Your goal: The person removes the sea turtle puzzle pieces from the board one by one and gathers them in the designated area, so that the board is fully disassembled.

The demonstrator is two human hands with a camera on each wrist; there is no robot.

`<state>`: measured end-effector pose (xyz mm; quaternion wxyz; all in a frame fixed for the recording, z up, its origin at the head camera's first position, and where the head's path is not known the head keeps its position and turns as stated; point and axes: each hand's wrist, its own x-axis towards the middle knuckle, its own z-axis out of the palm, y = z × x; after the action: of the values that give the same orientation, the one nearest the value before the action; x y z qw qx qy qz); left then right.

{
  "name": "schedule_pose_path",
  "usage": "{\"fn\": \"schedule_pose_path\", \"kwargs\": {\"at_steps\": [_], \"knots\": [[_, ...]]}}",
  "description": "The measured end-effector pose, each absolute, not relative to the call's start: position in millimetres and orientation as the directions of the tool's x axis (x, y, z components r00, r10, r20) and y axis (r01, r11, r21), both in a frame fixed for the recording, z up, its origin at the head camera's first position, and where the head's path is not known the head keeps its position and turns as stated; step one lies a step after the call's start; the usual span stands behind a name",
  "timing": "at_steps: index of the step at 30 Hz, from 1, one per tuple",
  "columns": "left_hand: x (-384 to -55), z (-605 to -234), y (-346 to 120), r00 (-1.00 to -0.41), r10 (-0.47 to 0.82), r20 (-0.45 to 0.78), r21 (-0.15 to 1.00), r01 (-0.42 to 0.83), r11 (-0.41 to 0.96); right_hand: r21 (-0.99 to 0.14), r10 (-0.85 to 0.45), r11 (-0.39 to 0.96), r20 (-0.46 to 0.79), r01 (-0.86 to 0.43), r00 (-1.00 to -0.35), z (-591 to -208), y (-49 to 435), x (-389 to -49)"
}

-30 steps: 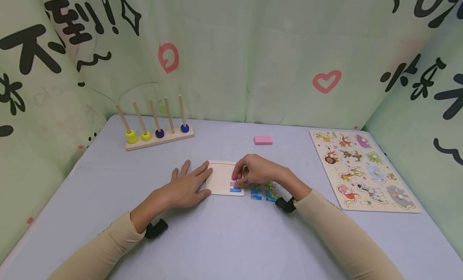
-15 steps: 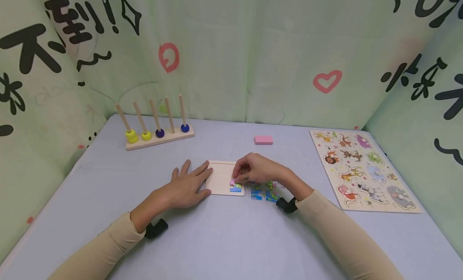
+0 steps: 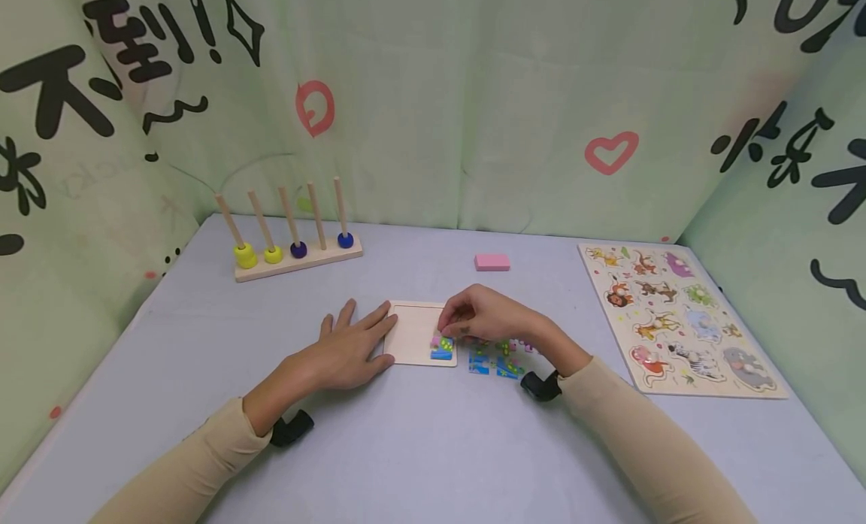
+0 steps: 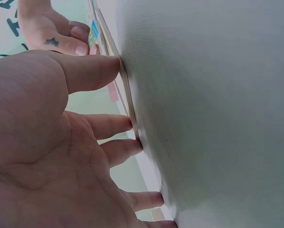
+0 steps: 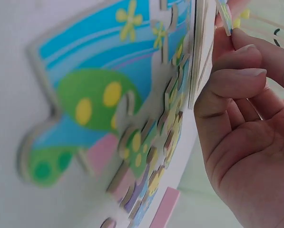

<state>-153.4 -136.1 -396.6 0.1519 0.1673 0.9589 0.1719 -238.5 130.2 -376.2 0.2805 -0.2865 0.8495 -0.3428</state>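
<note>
A shallow wooden puzzle tray (image 3: 411, 336) lies flat at the middle of the table. My left hand (image 3: 345, 356) has its fingers spread, their tips touching the tray's left edge. At the lower right corner of the tray is a blue, green and pink jigsaw piece (image 3: 442, 349). My right hand (image 3: 483, 316) pinches this piece between thumb and fingertips; the right wrist view shows only its thin side (image 5: 224, 16). Several loose jigsaw pieces (image 3: 479, 364) lie right of the tray, partly hidden under the right hand and wrist.
Behind the tray lies a pink block (image 3: 492, 262). A wooden peg stand (image 3: 304, 264) with yellow, purple and blue beads stands at the back left. On the right is an animal puzzle board (image 3: 683, 321). A pale curtain (image 3: 460, 118) encloses the table's back and sides.
My right hand has shifted slightly right and away from me, and its fingers now cover less of the piece in the tray corner. The left hand stays still.
</note>
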Motion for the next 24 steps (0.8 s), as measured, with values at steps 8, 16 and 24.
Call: {"fn": "schedule_pose_path", "kwargs": {"at_steps": [8, 16, 24], "knots": [[-151.7, -397.7, -139.0, -0.893, 0.391, -0.221, 0.403, 0.281, 0.871, -0.736, -0.672, 0.605, -0.265, -0.305, -0.692, -380.3, 148.8, -240.0], [-151.0, -396.3, -138.3, -0.892, 0.394, -0.222, 0.403, 0.284, 0.870, -0.735, -0.638, 0.629, -0.302, -0.254, -0.708, -382.0, 178.3, -235.5], [-152.0, -396.3, -138.1, -0.894, 0.390, -0.223, 0.395, 0.282, 0.874, -0.755, -0.609, 0.628, -0.327, -0.188, -0.722, -382.2, 209.9, -228.6]]}}
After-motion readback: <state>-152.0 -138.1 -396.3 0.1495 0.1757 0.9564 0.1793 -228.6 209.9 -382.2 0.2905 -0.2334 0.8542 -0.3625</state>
